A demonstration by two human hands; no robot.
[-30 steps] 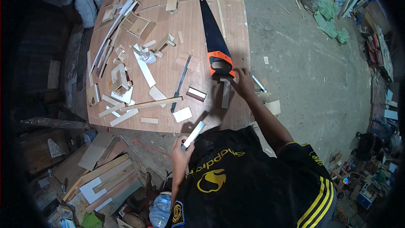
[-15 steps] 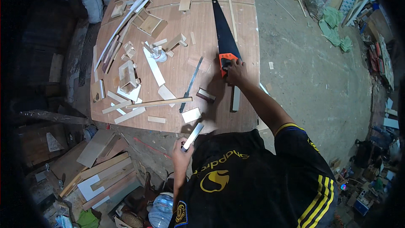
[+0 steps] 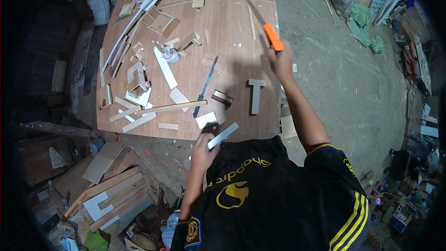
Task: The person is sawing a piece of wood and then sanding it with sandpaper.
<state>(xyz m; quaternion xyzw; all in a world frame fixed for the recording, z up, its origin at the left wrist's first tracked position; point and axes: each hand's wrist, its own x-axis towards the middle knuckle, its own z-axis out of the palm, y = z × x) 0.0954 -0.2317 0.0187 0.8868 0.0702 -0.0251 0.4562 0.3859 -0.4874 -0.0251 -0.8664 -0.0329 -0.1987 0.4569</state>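
My right hand (image 3: 281, 60) is closed round the orange handle of a hand saw (image 3: 273, 37). The saw is raised over the table's right edge and turned on edge, so its blade shows as a thin dark line pointing away. In my left hand (image 3: 203, 149), by the front edge, I grip a short pale wood strip (image 3: 223, 136). A T-shaped wooden piece (image 3: 255, 97) lies below the saw, and a small brown-and-white block (image 3: 222, 97) is left of it. A thin dark saw blade (image 3: 207, 83) lies farther left.
The brown table (image 3: 223, 23) carries small wooden box frames (image 3: 160, 22), a clear plastic cup (image 3: 172, 56), a long stick (image 3: 172, 107) and loose offcuts on its left side. Stacked boards (image 3: 111, 200) lie on the floor at lower left. Clutter lines the right wall.
My right hand has lifted the hand saw off the table and tipped it on edge, uncovering the T-shaped piece. My left hand has moved slightly up and turned the wood strip rightward.
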